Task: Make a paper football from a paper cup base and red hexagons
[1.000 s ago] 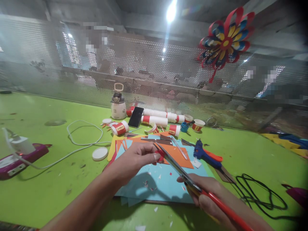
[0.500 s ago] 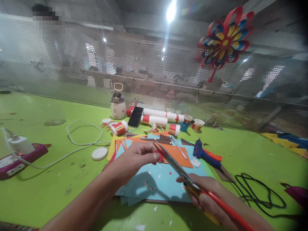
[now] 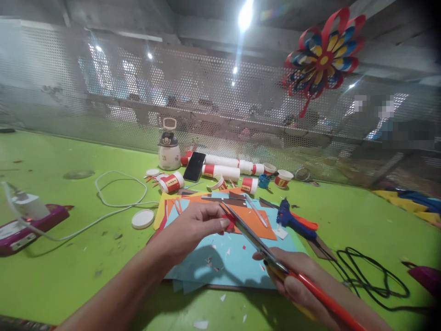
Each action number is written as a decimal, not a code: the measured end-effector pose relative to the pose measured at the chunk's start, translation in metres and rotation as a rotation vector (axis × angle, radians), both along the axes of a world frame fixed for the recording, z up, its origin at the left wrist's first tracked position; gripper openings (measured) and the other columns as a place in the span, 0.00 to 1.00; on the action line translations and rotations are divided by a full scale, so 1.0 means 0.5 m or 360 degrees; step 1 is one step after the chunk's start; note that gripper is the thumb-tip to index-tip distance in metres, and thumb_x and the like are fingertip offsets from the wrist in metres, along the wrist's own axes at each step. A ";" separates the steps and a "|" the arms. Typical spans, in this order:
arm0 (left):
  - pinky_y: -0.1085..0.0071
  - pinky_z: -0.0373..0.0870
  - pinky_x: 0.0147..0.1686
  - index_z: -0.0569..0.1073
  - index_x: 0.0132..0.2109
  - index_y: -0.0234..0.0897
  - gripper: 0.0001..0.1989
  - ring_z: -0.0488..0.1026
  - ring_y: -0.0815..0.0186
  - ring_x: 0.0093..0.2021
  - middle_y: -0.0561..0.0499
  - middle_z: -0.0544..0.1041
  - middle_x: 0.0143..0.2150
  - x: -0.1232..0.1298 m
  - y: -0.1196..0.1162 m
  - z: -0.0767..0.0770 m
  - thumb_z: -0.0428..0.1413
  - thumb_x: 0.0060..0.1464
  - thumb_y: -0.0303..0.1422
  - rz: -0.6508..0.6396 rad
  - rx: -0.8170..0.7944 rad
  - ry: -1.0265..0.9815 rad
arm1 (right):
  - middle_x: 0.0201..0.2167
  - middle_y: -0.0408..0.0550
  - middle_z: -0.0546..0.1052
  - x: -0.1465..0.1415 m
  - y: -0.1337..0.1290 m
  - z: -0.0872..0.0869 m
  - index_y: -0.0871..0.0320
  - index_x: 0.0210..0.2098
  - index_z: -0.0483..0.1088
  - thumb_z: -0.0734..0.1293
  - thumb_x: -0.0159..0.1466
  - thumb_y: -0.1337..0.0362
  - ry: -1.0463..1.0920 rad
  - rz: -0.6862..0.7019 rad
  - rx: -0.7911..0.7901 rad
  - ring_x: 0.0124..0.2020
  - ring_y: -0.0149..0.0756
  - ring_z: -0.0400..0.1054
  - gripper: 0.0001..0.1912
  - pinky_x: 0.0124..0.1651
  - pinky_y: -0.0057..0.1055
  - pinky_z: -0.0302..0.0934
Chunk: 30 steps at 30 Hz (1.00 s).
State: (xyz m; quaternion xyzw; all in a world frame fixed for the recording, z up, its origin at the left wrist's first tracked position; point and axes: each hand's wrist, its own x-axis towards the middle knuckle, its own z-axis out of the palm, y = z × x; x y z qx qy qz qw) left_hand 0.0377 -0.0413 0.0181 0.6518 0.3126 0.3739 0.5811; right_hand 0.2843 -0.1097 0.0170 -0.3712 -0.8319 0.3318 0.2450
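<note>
The left hand (image 3: 203,220) pinches red paper (image 3: 228,222) between its fingers; the right hand's (image 3: 292,276) fingers hold scissors (image 3: 257,241).

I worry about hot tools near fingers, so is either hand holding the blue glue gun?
No, the glue gun lies on the table, touched by neither hand.

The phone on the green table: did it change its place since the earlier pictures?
No. The phone leans in the same spot, just right of the bottle, as before.
</note>
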 end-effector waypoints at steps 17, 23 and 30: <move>0.69 0.58 0.38 0.72 0.28 0.35 0.07 0.64 0.67 0.33 0.54 0.70 0.28 0.001 0.001 -0.002 0.56 0.52 0.32 -0.0010 -0.0006 -0.0029 | 0.38 0.46 0.76 0.001 0.003 -0.008 0.51 0.52 0.68 0.55 0.69 0.48 0.0049 0.0009 -0.0065 0.35 0.37 0.70 0.21 0.37 0.28 0.65; 0.68 0.59 0.38 0.72 0.27 0.36 0.07 0.64 0.67 0.33 0.53 0.70 0.29 0.001 0.001 -0.003 0.56 0.52 0.33 0.0004 -0.0004 -0.0026 | 0.31 0.47 0.73 -0.001 -0.001 0.000 0.55 0.55 0.67 0.54 0.69 0.50 0.0015 0.0038 -0.0004 0.28 0.33 0.66 0.23 0.31 0.26 0.63; 0.68 0.59 0.38 0.72 0.28 0.35 0.07 0.65 0.67 0.33 0.53 0.70 0.29 0.000 0.001 -0.002 0.55 0.53 0.31 -0.0017 0.0010 -0.0029 | 0.35 0.49 0.74 -0.002 -0.001 0.006 0.54 0.55 0.66 0.54 0.70 0.50 0.0070 0.0078 -0.0023 0.30 0.33 0.67 0.22 0.32 0.25 0.64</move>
